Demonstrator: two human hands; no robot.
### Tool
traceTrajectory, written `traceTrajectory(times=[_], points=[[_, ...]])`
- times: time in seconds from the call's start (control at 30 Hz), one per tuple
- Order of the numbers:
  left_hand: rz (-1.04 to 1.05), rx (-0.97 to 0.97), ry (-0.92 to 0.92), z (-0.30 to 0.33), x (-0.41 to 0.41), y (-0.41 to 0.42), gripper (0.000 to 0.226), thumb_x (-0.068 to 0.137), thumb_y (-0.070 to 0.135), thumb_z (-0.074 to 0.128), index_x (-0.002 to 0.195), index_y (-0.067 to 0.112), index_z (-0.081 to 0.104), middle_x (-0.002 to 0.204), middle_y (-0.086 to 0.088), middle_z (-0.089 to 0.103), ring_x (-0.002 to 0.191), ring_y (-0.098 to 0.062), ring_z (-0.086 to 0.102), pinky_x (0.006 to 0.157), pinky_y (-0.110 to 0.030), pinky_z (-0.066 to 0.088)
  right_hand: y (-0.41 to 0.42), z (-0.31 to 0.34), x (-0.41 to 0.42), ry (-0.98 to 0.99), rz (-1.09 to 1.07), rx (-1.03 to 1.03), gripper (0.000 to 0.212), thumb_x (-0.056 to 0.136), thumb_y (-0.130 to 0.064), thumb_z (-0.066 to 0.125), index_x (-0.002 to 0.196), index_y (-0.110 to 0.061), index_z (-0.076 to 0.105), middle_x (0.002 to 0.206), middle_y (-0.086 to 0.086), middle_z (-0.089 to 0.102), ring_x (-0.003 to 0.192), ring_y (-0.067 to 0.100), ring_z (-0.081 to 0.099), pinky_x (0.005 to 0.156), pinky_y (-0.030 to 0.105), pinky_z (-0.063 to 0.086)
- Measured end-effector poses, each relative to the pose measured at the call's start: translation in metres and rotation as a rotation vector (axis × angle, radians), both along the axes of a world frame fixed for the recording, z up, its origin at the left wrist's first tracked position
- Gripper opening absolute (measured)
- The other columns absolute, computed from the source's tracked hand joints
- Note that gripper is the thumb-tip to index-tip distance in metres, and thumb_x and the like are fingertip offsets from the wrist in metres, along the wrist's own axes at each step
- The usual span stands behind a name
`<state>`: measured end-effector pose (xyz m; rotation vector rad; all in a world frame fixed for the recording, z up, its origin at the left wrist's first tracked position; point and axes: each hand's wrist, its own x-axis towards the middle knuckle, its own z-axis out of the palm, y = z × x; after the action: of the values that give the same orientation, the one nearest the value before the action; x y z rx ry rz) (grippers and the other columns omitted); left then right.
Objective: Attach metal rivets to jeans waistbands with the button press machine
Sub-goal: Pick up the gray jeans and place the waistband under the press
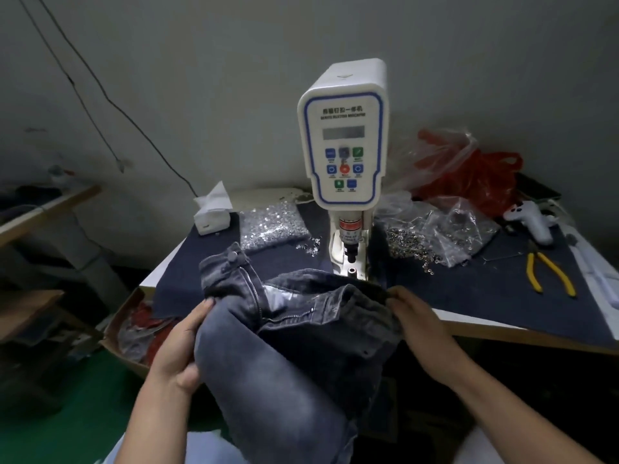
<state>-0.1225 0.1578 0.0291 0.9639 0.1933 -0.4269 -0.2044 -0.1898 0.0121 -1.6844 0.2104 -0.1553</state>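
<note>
I've got the faded grey denim jeans (294,346) in front of the white button press machine (343,155), waistband lying left-to-right, legs hanging toward me. My left hand (182,343) and right hand (413,316) each grip a side. Clear plastic bag (273,226) holds silver rivets.

One press machine (342,155), one jeans (291,333), two hands, one pliers (549,272), one tissue box (212,216).

Button press machine (343,142) front panel: blurred Chinese heading, English line beneath; neither legible.
</note>
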Motion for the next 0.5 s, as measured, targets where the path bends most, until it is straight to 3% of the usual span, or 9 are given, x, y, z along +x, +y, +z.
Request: traceTrajectory(times=[0.1,0.23,0.3,0.37,0.43,0.5], points=[[0.153,0.363,-0.089,-0.016,0.005,0.005,0.035,0.099,0.012,0.065,0.134,0.008,0.064,0.124,-0.018,0.073,0.105,-0.028,0.072,0.085,-0.041,0.063,-0.008,0.030,0.010,0.128,0.016,0.211,0.026,0.102,-0.008,0.050,0.096,-0.013,0.074,0.088,0.012,0.076,0.076,0.021,0.071,0.062,0.027,0.054],[0.176,0.800,-0.279,-0.025,-0.002,-0.007,0.042,0.091,0.008,0.078,0.130,0.015,0.063,0.130,-0.008,0.068,0.124,-0.025,0.064,0.108,-0.040,0.049,-0.013,0.057,0.010,0.196,0.001,0.275,0.016,0.098,-0.016,0.065,0.107,-0.006,0.073,0.091,0.015,0.076,0.075,0.023,0.071,0.064,0.030,0.056],[0.144,1.039,-0.387,-0.028,-0.010,-0.025,0.040,0.091,0.012,0.079,0.128,0.016,0.064,0.131,-0.009,0.065,0.128,-0.028,0.060,0.109,-0.037,0.045,-0.011,0.065,0.009,0.223,-0.004,0.345,0.014,0.097,-0.015,0.067,0.104,-0.005,0.073,0.088,0.017,0.074,0.071,0.025,0.071,0.060,0.031,0.057],[0.196,1.287,-0.528,-0.023,-0.025,-0.048,0.047,0.090,0.031,0.079,0.134,0.021,0.064,0.145,-0.010,0.049,0.140,-0.029,0.045,0.115,-0.038,0.035,-0.008,0.069,0.010,0.236,-0.016,0.394,0.012,0.096,-0.013,0.067,0.099,-0.004,0.074,0.084,0.019,0.074,0.067,0.028,0.071,0.059,0.032,0.058],[0.172,1.276,-0.837,-0.017,-0.043,-0.072,0.070,0.082,0.059,0.074,0.144,0.034,0.055,0.157,0.004,0.034,0.148,-0.014,0.030,0.119,-0.032,0.025,-0.002,0.071,0.011,0.253,0.007,0.396,0.014,0.094,-0.011,0.067,0.088,-0.003,0.077,0.080,0.020,0.073,0.064,0.028,0.071,0.060,0.033,0.059],[-0.116,1.115,-0.967,-0.008,-0.057,-0.102,0.096,0.067,0.080,0.074,0.150,0.047,0.041,0.156,0.021,0.036,0.146,0.001,0.027,0.115,-0.020,0.025,0.007,0.074,0.010,0.289,0.063,0.356,0.019,0.092,-0.009,0.066,0.078,-0.004,0.077,0.080,0.023,0.071,0.065,0.030,0.069,0.064,0.036,0.058]])
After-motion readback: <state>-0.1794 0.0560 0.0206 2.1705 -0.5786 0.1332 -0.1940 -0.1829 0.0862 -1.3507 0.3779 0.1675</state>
